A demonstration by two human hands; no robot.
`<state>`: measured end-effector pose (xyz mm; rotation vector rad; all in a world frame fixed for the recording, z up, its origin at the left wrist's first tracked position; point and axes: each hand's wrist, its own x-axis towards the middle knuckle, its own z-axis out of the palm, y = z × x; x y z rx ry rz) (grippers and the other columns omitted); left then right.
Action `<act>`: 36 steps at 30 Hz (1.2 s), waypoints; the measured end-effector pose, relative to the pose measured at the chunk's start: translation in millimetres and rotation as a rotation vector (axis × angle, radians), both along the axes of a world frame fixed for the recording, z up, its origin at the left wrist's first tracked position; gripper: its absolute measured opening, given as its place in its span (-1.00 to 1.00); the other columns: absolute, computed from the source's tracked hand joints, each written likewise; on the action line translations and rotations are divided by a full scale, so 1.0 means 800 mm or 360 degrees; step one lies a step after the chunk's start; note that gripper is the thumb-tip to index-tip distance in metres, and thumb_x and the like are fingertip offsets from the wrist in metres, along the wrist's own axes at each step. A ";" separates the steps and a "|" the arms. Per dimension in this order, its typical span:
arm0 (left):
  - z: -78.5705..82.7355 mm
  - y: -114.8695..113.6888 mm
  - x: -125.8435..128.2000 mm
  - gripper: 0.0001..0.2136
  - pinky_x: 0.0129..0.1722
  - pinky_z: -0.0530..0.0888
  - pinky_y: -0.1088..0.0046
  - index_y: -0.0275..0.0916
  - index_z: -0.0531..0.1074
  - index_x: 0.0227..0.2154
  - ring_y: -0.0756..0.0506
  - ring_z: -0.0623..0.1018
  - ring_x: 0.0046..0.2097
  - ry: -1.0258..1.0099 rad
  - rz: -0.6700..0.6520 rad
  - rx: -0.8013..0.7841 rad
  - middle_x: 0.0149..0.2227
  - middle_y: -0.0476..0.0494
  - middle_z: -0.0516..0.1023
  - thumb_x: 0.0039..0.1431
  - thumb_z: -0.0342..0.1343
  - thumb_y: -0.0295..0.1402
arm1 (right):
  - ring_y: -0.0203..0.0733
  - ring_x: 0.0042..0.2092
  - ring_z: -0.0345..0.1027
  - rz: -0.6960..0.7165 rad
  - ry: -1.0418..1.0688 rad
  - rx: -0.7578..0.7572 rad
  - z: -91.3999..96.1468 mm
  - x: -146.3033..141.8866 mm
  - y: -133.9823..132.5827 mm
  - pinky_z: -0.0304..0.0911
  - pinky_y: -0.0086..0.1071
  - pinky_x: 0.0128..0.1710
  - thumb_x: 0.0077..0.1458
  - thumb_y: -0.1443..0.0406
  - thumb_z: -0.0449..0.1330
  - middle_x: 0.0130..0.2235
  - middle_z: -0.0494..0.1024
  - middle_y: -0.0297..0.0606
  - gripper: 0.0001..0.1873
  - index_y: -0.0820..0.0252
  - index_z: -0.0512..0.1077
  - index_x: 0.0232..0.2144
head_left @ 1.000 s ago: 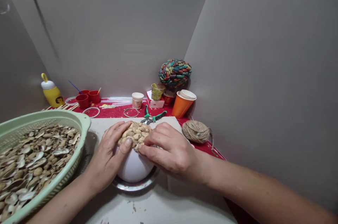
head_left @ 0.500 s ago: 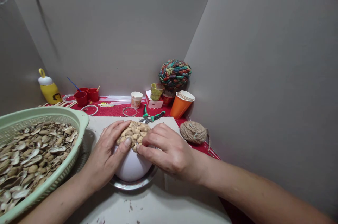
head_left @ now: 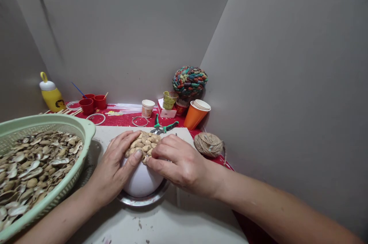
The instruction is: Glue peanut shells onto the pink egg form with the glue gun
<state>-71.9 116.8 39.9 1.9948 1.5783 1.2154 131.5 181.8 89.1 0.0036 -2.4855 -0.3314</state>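
Observation:
A smooth white ball (head_left: 143,181), its top covered with peanut shells (head_left: 146,142), sits on a round metal dish (head_left: 145,200). My left hand (head_left: 117,167) cups the ball's left side, with the thumb lying on the lower edge of the shell layer. Against the front right of that layer, my right hand (head_left: 176,161) has its thumb and fingertips pinched together on a peanut shell (head_left: 144,159), mostly hidden by the fingers. A pale board (head_left: 161,223) lies under the dish.
To the left stands a green basket (head_left: 91,131) full of peanut shells. Pliers (head_left: 165,126), a twine ball (head_left: 208,144), orange paper cups (head_left: 195,115), a small paper cup (head_left: 147,108), red cups (head_left: 86,106), a yellow bottle (head_left: 52,98) and a multicoloured ball (head_left: 189,81) stand further back.
The view has shifted slightly. Both hands keep their places on the ball, with the right fingertips still at the edge of the shells.

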 end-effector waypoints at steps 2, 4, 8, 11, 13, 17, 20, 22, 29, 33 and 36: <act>0.001 0.000 0.000 -0.59 0.27 0.19 0.13 -0.09 0.28 0.19 -0.17 0.27 0.25 0.0002 -0.0009 0.0001 0.23 -0.17 0.31 0.33 -0.06 -0.15 | -0.22 -0.34 0.15 -0.0016 0.0002 0.0009 0.001 0.000 -0.001 0.10 -0.32 -0.33 0.31 0.41 -0.01 -0.42 0.43 -0.20 -0.71 0.33 0.49 -0.34; 0.001 -0.001 0.001 -0.60 0.27 0.19 0.13 -0.09 0.29 0.18 -0.17 0.27 0.25 -0.0004 -0.0006 -0.0003 0.23 -0.18 0.32 0.34 -0.06 -0.15 | -0.22 -0.33 0.15 -0.0033 0.0022 0.0018 0.001 -0.001 -0.002 0.10 -0.33 -0.33 0.31 0.41 0.00 -0.41 0.44 -0.20 -0.73 0.32 0.49 -0.33; 0.000 -0.002 0.002 -0.60 0.27 0.19 0.13 -0.10 0.31 0.17 -0.18 0.28 0.25 -0.0007 0.0006 -0.0006 0.22 -0.18 0.33 0.33 -0.06 -0.15 | -0.21 -0.33 0.16 -0.0052 0.0035 0.0031 -0.001 -0.002 -0.003 0.10 -0.32 -0.32 0.30 0.41 0.01 -0.41 0.44 -0.20 -0.74 0.32 0.49 -0.35; -0.002 -0.003 0.002 -0.59 0.27 0.19 0.15 -0.10 0.31 0.17 -0.19 0.28 0.26 -0.0001 0.0008 -0.0004 0.23 -0.17 0.33 0.32 -0.05 -0.14 | -0.21 -0.33 0.17 -0.0059 0.0042 0.0041 -0.004 -0.002 -0.002 0.10 -0.32 -0.32 0.30 0.41 0.01 -0.41 0.44 -0.19 -0.73 0.32 0.49 -0.34; -0.003 -0.003 0.002 -0.59 0.27 0.19 0.15 -0.09 0.30 0.18 -0.19 0.28 0.25 -0.0003 0.0014 -0.0007 0.23 -0.16 0.33 0.32 -0.06 -0.13 | -0.21 -0.33 0.18 -0.0052 0.0070 0.0034 -0.006 -0.002 -0.001 0.12 -0.32 -0.31 0.28 0.42 0.04 -0.41 0.45 -0.19 -0.76 0.33 0.50 -0.32; -0.003 -0.005 0.001 -0.59 0.29 0.15 0.11 -0.05 0.30 0.18 -0.20 0.26 0.27 -0.0031 0.0020 -0.0016 0.24 -0.13 0.33 0.34 -0.11 -0.12 | -0.23 -0.32 0.22 -0.0080 0.0110 0.0029 -0.010 -0.001 0.000 0.12 -0.35 -0.31 0.26 0.40 0.09 -0.41 0.46 -0.23 -0.81 0.28 0.50 -0.33; -0.003 -0.007 0.001 -0.57 0.30 0.11 0.06 -0.05 0.30 0.19 -0.20 0.24 0.28 -0.0061 -0.0005 -0.0017 0.24 -0.12 0.33 0.36 -0.18 -0.11 | -0.24 -0.32 0.22 -0.0089 0.0130 0.0023 -0.011 0.000 0.000 0.12 -0.35 -0.32 0.26 0.40 0.09 -0.41 0.46 -0.25 -0.81 0.26 0.50 -0.33; -0.002 -0.008 0.001 -0.56 0.30 0.10 0.04 -0.05 0.29 0.19 -0.20 0.23 0.28 -0.0090 -0.0023 -0.0019 0.25 -0.12 0.33 0.37 -0.23 -0.10 | -0.25 -0.33 0.21 -0.0058 0.0162 0.0010 -0.010 0.000 0.001 0.12 -0.35 -0.33 0.26 0.41 0.08 -0.41 0.46 -0.24 -0.81 0.27 0.49 -0.33; -0.004 -0.009 0.003 -0.56 0.31 0.08 0.06 -0.03 0.33 0.16 -0.19 0.23 0.28 -0.0227 0.0006 -0.0004 0.23 -0.08 0.35 0.36 -0.26 -0.08 | -0.25 -0.31 0.23 0.0039 0.0263 -0.0098 -0.012 0.001 0.006 0.19 -0.36 -0.30 0.21 0.41 0.16 -0.37 0.49 -0.22 -0.91 0.28 0.48 -0.28; -0.004 -0.009 0.004 -0.54 0.31 0.10 0.06 -0.05 0.33 0.17 -0.20 0.24 0.29 -0.0269 0.0010 -0.0004 0.23 -0.10 0.36 0.36 -0.27 -0.08 | -0.26 -0.30 0.27 0.0074 0.0306 -0.0133 -0.011 0.002 0.006 0.24 -0.36 -0.30 0.21 0.33 0.20 -0.35 0.49 -0.20 -0.89 0.30 0.48 -0.25; -0.005 -0.009 0.004 -0.52 0.31 0.10 0.03 -0.06 0.33 0.18 -0.22 0.24 0.28 -0.0319 0.0002 0.0003 0.24 -0.12 0.35 0.35 -0.27 -0.05 | -0.22 -0.27 0.32 0.0140 0.0371 -0.0218 -0.006 0.005 0.005 0.29 -0.31 -0.28 0.24 0.25 0.16 -0.31 0.50 -0.13 -0.78 0.32 0.45 -0.17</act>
